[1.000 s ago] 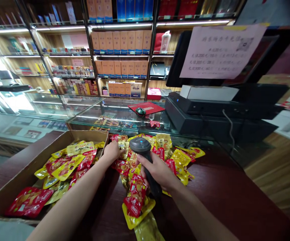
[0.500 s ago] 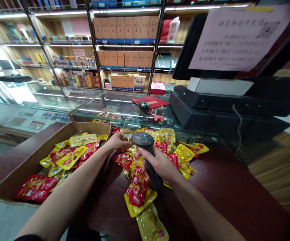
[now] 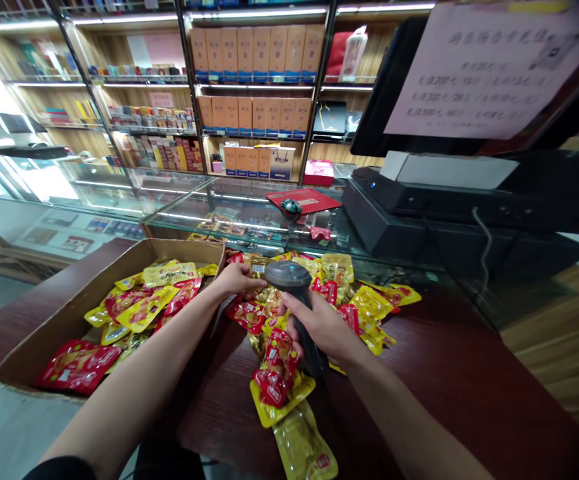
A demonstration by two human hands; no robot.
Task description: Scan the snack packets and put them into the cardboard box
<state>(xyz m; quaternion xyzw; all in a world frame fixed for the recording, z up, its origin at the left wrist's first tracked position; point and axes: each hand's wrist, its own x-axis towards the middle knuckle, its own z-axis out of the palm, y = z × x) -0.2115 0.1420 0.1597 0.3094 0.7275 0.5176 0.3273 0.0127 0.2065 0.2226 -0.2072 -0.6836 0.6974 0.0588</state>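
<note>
You seem to be lining up a label: your right hand wraps the scanner, your left hand apparently pinches the gold packet at the pile's far left, and aiming calls for steadiness.

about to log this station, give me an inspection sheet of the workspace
surface: dark red tabletop, glossy; spills: nothing seen
things: snack packets heaped loosely, red, yellow and gold; more inside the cardboard box
left hand: at a gold packet with a barcode label; grip unclear
right hand: gripping the scanner by its handle
clutter: mouse on a red mat, on the glass counter
cables: pale cable hanging at the black machine
surroundings: stocked shelves behind, paper sign on the screen
</note>
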